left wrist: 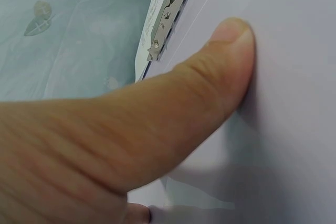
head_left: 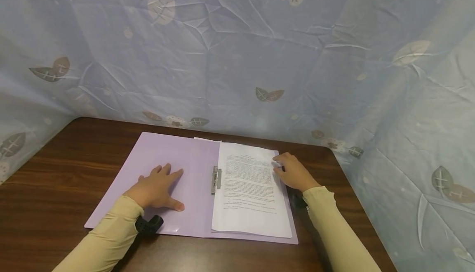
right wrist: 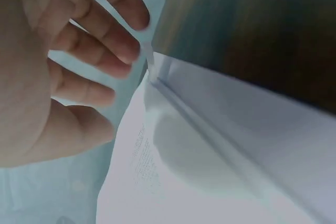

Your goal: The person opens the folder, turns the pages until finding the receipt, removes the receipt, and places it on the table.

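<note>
A lilac folder (head_left: 163,148) lies spread on the table, its cover to the left. On its right half is a stack of printed paper (head_left: 252,222), with a metal clip (head_left: 218,179) at the stack's left edge by the spine. My left hand (head_left: 157,189) rests on the inside of the cover, fingers spread; its thumb (left wrist: 231,51) presses the lilac surface in the left wrist view. At the upper right edge of the paper is my right hand (head_left: 295,173), its fingers (right wrist: 123,3) loosely bent with nothing between them in the right wrist view.
The dark wooden table (head_left: 48,160) has rounded far corners. A pale blue cloth (head_left: 230,57) with leaf patterns hangs behind it and at the sides. A white paper edge (head_left: 205,139) sticks out past the folder's top near the spine. Black wrist bands (head_left: 149,224) sit under the sleeves.
</note>
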{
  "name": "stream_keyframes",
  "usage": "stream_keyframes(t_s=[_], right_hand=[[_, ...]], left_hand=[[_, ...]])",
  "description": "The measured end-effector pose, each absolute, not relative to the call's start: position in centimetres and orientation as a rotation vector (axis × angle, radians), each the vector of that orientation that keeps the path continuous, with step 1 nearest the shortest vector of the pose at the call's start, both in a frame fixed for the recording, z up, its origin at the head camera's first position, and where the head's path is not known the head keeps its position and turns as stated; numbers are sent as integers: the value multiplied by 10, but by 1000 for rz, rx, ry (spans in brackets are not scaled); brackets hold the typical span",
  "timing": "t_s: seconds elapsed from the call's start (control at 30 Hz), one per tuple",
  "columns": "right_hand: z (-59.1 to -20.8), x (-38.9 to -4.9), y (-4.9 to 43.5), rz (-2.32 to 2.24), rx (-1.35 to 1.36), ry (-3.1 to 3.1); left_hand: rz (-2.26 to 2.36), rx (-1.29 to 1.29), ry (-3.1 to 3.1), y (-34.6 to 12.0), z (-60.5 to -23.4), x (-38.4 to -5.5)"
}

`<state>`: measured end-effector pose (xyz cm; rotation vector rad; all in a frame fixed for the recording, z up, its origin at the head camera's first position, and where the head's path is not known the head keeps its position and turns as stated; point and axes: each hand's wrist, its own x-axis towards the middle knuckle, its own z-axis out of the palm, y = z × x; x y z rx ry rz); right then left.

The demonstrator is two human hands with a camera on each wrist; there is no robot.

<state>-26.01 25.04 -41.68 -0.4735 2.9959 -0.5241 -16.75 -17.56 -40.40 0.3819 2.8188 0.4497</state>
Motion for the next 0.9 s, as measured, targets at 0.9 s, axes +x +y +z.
stream_keyframes(t_s=[0.9], right_hand=[[-419,-298,226,-309,-232,2885]], left_hand=[[450,372,2812,-175,-404,-168]])
